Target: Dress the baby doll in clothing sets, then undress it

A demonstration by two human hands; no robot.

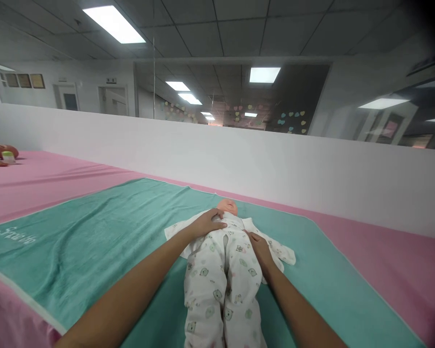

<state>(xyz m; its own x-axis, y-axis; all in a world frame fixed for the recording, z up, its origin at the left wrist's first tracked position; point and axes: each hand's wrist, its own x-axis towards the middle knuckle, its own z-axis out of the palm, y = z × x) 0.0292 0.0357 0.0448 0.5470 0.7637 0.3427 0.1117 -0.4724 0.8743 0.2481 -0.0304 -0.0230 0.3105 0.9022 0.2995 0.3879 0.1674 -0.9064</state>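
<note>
A baby doll lies on its back on a teal towel, its head at the far end. It wears a white printed top with the sleeves spread out sideways, and white trousers with small animal prints. My left hand rests on the doll's chest at the left, thumb and fingers apart. Beside the doll's waist on the right, my right hand has its fingers curled in at the edge of the trousers. Its fingertips are partly hidden against the cloth.
Pink cloth shows around the towel. A low white wall runs behind it, topped by a long mirror or window. At the far left lie another doll and a small bottle with a green top.
</note>
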